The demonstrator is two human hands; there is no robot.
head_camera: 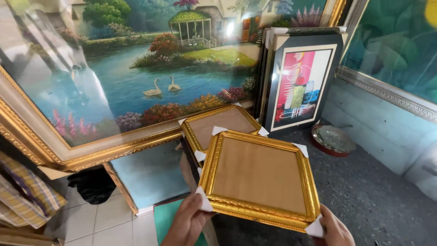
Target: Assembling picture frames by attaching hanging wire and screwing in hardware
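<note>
At nine o'clock, a striped yellow cloth (22, 193) bunched at the edge, with a black bag (93, 184) on white tiles just right of it. Above, from nine to twelve, a large gilt-framed landscape painting (136, 68) with two swans on water, leaning back. At six o'clock, left hand (186, 223) clenched on the near-left corner of a small gold picture frame (259, 177), thumb over the white corner guard. Frame held flat at centre, brown backing up, just above and partly over a second gold frame (221, 123) on a stack at eleven o'clock from it. At five o'clock, right hand (334, 232) grasping the near-right corner. At one o'clock, a black-framed abstract print (300, 82) propped upright; at three, a round metal dish (332, 139) on grey floor.
</note>
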